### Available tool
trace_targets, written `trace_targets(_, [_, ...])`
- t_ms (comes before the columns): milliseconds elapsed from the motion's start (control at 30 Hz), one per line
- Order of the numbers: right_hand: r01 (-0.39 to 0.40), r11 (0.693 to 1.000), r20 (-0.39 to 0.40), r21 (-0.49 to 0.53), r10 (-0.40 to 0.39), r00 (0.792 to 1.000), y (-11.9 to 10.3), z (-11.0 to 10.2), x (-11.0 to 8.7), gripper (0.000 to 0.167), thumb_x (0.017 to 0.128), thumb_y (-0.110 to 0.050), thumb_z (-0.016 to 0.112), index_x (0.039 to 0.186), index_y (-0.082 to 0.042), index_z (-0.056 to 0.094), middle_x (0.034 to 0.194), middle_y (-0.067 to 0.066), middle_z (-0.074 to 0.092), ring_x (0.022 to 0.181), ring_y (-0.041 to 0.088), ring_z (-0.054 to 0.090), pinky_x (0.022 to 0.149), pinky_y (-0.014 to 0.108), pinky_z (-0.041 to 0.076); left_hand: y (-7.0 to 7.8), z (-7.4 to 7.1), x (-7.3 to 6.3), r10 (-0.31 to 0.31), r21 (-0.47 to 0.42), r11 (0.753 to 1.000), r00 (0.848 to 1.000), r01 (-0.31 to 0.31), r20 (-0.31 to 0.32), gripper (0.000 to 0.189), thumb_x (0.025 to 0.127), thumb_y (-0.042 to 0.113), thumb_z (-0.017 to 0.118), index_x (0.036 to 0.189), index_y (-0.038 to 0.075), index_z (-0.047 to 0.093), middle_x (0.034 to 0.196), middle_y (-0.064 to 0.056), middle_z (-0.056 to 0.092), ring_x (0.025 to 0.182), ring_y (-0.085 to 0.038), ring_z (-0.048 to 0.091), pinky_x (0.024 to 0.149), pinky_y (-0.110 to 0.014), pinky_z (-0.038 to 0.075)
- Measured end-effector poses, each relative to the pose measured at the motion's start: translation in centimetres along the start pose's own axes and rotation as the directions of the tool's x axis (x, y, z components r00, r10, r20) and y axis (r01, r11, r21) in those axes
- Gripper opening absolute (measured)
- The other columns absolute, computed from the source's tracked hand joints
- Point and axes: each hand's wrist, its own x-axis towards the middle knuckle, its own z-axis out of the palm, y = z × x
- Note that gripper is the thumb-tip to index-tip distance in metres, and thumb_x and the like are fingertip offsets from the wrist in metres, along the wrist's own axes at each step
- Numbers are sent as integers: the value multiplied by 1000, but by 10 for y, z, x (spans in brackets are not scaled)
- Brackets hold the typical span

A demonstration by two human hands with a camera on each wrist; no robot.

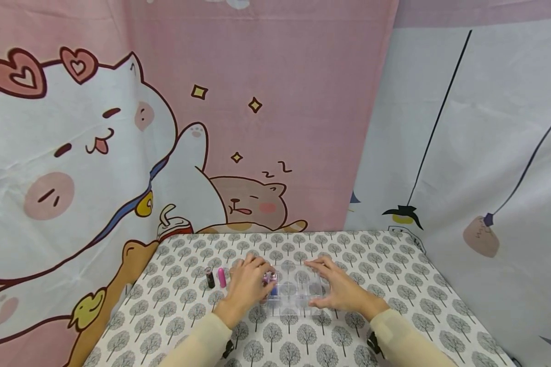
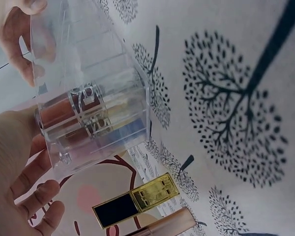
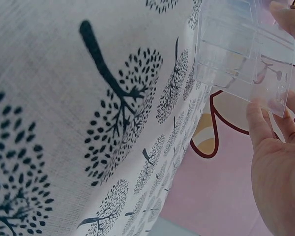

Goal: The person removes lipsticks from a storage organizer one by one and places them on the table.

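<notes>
Probably light, stiff and kinda slick, that clear organizer (image 1: 303,290) wants gripping by its ends, where the right hand's (image 1: 342,290) wide-spread fingers hold on; can't tell if the left hand's (image 1: 248,283) bent ones do.

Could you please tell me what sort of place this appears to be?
Probably a staged filming or work corner: a cartoon-print fabric backdrop hangs behind, and a tree-print cloth lies in front, bearing a clear divided organizer.
</notes>
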Motion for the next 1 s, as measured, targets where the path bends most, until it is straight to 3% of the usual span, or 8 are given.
trace_targets(167, [-1,1000,-2,9,1,1000,0,0,-1,113,84,-49,105,178,-34,45,165,-1,54,143,32,67,117,58,67,1,2,0,-1,-24,1000,1000,0,-17,26,89,40,104,107,28,89,114,8,86,109,-18,70,85,-37,58])
trace_targets(433, [3,1000,-3,9,-3,1000,1,1,0,113,84,-50,104,178,-33,45,167,-1,53,147,30,65,121,61,64,0,1,1,-48,-89,995,998,50,27,25,89,39,104,107,30,89,118,9,87,111,-18,69,90,-39,59])
trace_targets(733, [-5,1000,3,1,5,1000,-1,-1,1,112,85,-50,104,179,-32,45,167,1,53,144,32,67,118,60,66,0,-3,3,-62,-134,989,998,65,25,25,89,37,104,106,27,88,116,8,88,109,-18,69,91,-41,60])
trace_targets(1000, [-5,1000,11,21,5,1000,-2,-1,0,110,86,-45,105,178,-31,46,165,1,53,143,36,68,118,60,66,1,-5,5,-142,-209,965,986,156,84,22,92,35,101,107,27,87,112,9,88,102,-14,66,97,-44,60])
